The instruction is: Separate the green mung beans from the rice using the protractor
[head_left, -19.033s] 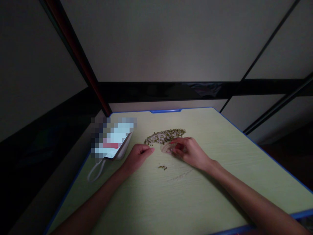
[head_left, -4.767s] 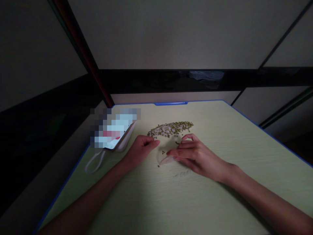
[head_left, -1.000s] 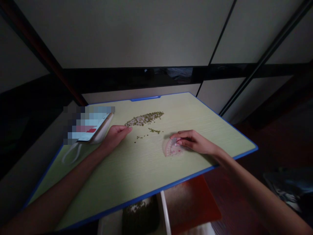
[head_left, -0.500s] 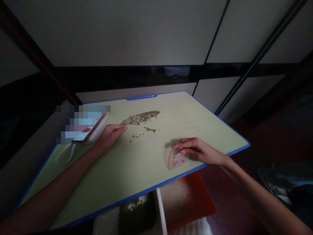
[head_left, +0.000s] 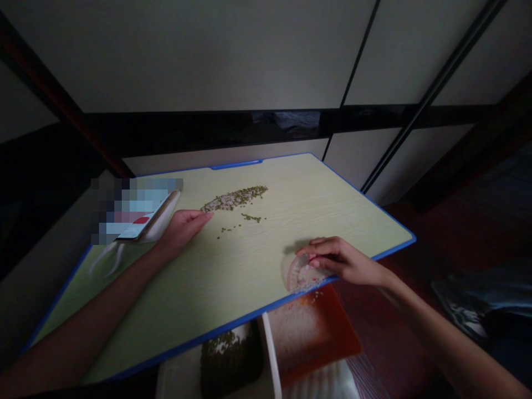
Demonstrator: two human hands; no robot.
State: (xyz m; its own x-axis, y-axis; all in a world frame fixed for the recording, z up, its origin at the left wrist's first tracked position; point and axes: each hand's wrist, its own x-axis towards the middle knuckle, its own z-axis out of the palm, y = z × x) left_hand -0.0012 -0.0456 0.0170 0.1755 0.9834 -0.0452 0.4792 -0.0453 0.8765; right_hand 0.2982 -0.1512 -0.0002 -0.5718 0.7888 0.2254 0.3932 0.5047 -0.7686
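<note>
My right hand (head_left: 338,260) grips a clear protractor (head_left: 294,274) with pink markings, held low over the table's front edge. Pale rice-like grains (head_left: 318,295) lie along that edge beside it, and some are in the air over an orange tray (head_left: 332,332). My left hand (head_left: 187,226) rests at the left end of a long pile of green beans and pale grains (head_left: 235,199), thumb and forefinger pressed together. Whatever is between those fingers, if anything, is too small to tell. A few loose green beans (head_left: 251,218) lie in front of the pile.
The light table (head_left: 357,210) has a blue rim. On its left stands a phone-like screen (head_left: 139,224), partly pixelated, in a pale case with a white strap (head_left: 114,260). Below the front edge, a white container (head_left: 233,360) of green beans adjoins the orange tray. Cabinet doors (head_left: 224,55) stand behind.
The protractor in my right hand has moved closer to the front edge, and pale grains now spill over it toward the orange tray. My left hand stays at the pile. The view shifted slightly.
</note>
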